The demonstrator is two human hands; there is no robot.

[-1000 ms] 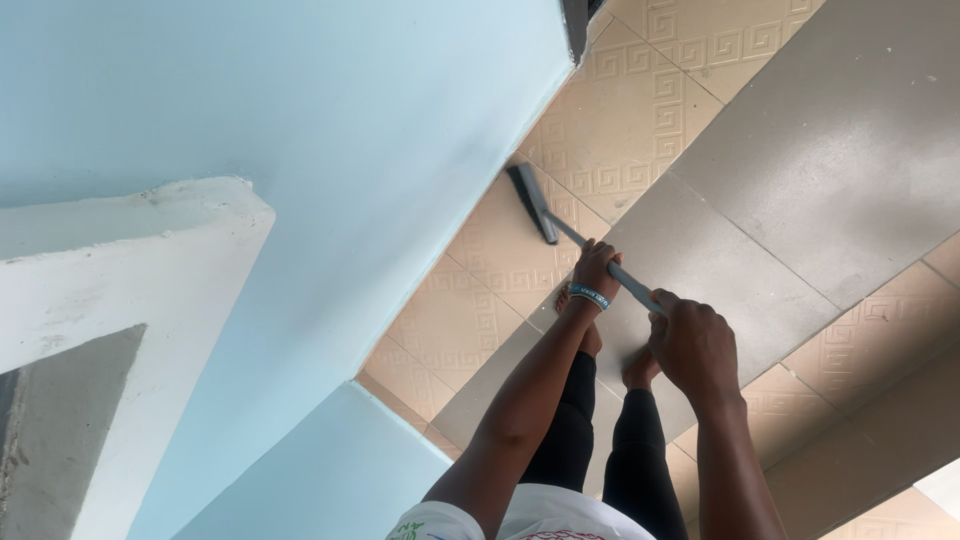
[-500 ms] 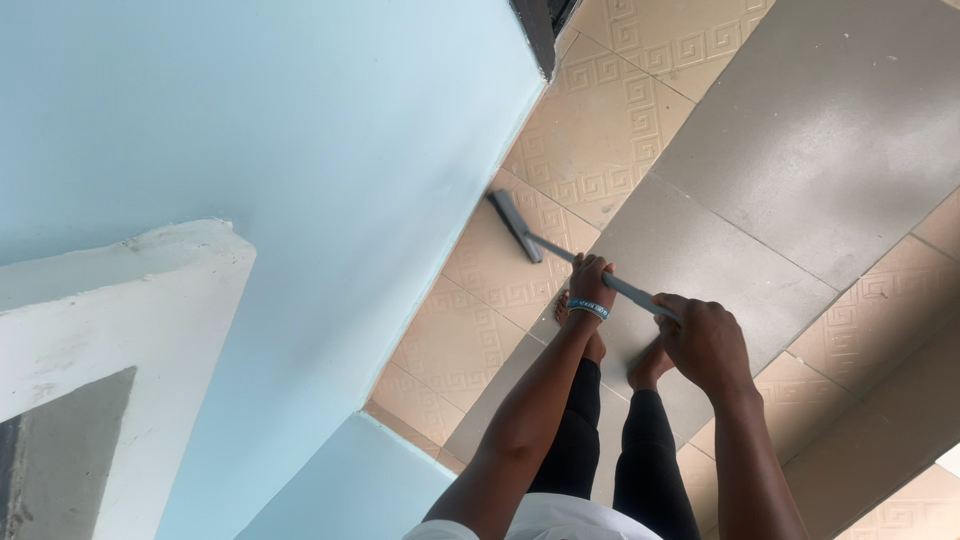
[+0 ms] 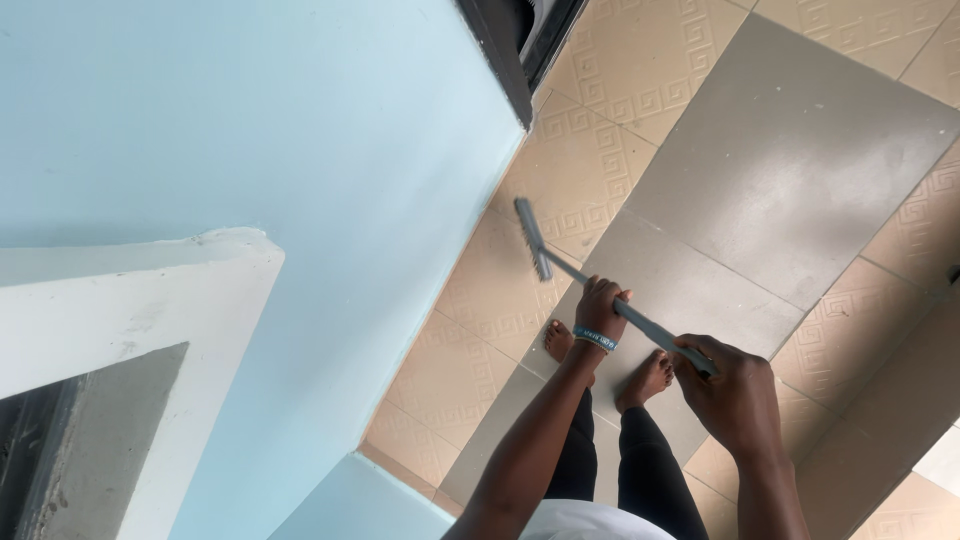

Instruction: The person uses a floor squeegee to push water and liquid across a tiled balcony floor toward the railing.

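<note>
Gripping a grey long-handled broom [image 3: 600,295], the left hand [image 3: 600,308] is closed low on the shaft and the right hand [image 3: 735,395] is clamped higher up, the two hands apart. The brush head is set on a beige patterned tile beside the pale blue wall [image 3: 300,140]. Plain grey tiles [image 3: 790,160] alternate across the floor; bare feet [image 3: 645,380] are planted below.

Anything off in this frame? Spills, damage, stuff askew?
Nothing stands out. Left hand and right hand both grip the grey broom handle; the broom head sits on the tiled floor near the pale blue wall. No spill or broken tile shows. The white ledge has a rough edge, nothing more.
</note>
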